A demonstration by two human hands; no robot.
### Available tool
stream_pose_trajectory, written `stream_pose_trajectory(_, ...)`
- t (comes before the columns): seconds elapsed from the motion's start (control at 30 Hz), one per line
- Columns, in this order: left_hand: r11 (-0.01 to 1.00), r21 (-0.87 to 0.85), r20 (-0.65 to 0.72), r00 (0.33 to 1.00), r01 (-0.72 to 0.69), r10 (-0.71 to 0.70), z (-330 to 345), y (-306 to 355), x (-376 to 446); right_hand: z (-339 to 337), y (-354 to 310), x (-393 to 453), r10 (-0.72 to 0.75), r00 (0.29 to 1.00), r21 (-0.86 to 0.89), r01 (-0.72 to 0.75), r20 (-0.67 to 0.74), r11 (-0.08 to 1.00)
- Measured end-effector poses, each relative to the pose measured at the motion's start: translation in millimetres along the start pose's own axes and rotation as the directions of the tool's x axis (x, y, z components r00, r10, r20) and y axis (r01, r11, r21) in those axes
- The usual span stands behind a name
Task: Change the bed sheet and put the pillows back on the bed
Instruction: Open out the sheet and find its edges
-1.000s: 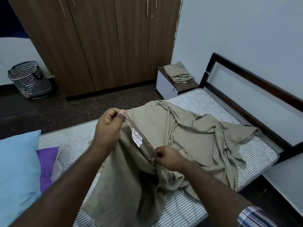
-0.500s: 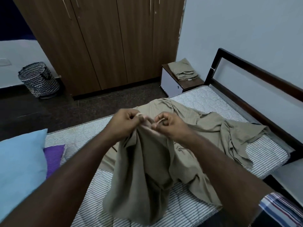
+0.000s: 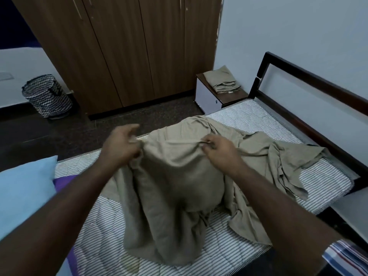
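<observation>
Two hands held my beige sheet [image 3: 179, 176] above the striped mattress [image 3: 249, 116]: left hand [image 3: 121, 146] and right hand [image 3: 219, 150] each had a closed grip on its upper edge.

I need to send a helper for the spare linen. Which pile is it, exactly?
Start at the brown wardrobe, then look to the small white bedside table between it and the bed's dark headboard. The folded beige cloth lies on top, neatly stacked, unlike the loose beige sheet crumpled on the striped mattress.
</observation>
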State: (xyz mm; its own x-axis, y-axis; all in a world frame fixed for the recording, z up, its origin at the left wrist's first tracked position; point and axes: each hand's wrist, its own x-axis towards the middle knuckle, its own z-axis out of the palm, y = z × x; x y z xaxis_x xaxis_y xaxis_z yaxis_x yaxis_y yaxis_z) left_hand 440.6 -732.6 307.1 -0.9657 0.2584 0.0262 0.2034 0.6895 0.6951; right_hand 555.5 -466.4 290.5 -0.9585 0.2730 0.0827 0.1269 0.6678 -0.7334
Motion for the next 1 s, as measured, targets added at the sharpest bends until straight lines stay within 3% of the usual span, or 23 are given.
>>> stream_pose_trajectory(0.07, 0.977, -0.17, 0.259, 0.95, -0.132, 0.174, 19.0, 31.3, -15.7, 5.7, -34.4, 5.9, -0.103, 0.97, 0.12, 0.078, 0.218, 0.99)
stream_pose_trajectory(0.13, 0.931, -0.306, 0.386, 0.868, -0.199, 0.312, 33.3, 60.2, -29.3, 6.4, -50.6, 11.4, -0.147, 0.962, 0.217, 0.097, 0.232, 0.971)
stream_pose_trajectory(0.23, 0.939, -0.258, 0.274, 0.915, -0.227, 0.296, 30.9, 64.7, -23.6, -0.1, -40.4, 10.1, -0.181, 0.983, 0.081, 0.18, 0.007, 0.98)
stream_pose_trajectory(0.37, 0.919, -0.319, 0.251, 0.915, -0.231, 0.317, 19.3, 72.3, -32.1, 16.4, 2.3, -8.4, -0.259, 0.962, -0.156, 0.243, -0.089, 0.957)
stream_pose_trajectory(0.47, 0.878, -0.404, 0.274, 0.883, -0.255, 0.382, 14.5, 88.9, -46.3, 29.0, 30.7, -14.0, -0.177, 0.98, -0.255, 0.149, -0.09, 0.956)
stream_pose_trajectory(0.57, 0.859, -0.465, 0.274, 0.888, -0.213, 0.369, 6.3, 85.1, -53.1, 28.9, 53.8, -16.3, 0.06, 0.993, -0.279, -0.085, -0.097, 0.957)
stream_pose_trajectory(0.67, 0.937, -0.318, 0.131, 0.972, -0.146, 0.196, -1.8, 42.9, -33.2, 17.9, 63.4, -17.4, 0.215, 0.958, -0.161, -0.246, -0.189, 0.956)
stream_pose_trajectory(0.73, 0.998, 0.009, 0.038, 0.998, -0.056, 0.056, 1.2, 13.6, -19.2, 11.5, 47.7, -16.0, 0.173, 0.968, -0.054, -0.185, -0.182, 0.981)
stream_pose_trajectory(0.77, 0.994, 0.089, 0.065, 0.996, -0.061, 0.055, 7.7, 9.3, -19.0, 10.2, 32.7, -14.8, 0.113, 0.986, 0.005, -0.113, -0.123, 0.994)
stream_pose_trajectory(0.83, 0.984, -0.051, 0.242, 0.954, -0.172, 0.18, 33.9, 20.0, -24.2, 14.1, -1.0, -9.2, -0.044, 0.998, 0.056, 0.042, 0.033, 0.998)
stream_pose_trajectory(0.9, 0.948, -0.248, 0.385, 0.877, -0.202, 0.287, 55.1, 46.6, -33.0, 20.1, -23.2, -1.4, -0.091, 0.987, 0.139, 0.072, 0.132, 0.988)
stream_pose_trajectory(1.0, 0.952, -0.233, 0.339, 0.901, -0.198, 0.27, 60.2, 61.5, -25.6, 17.1, -24.3, 4.3, -0.05, 0.982, 0.408, -0.03, 0.185, 0.912)
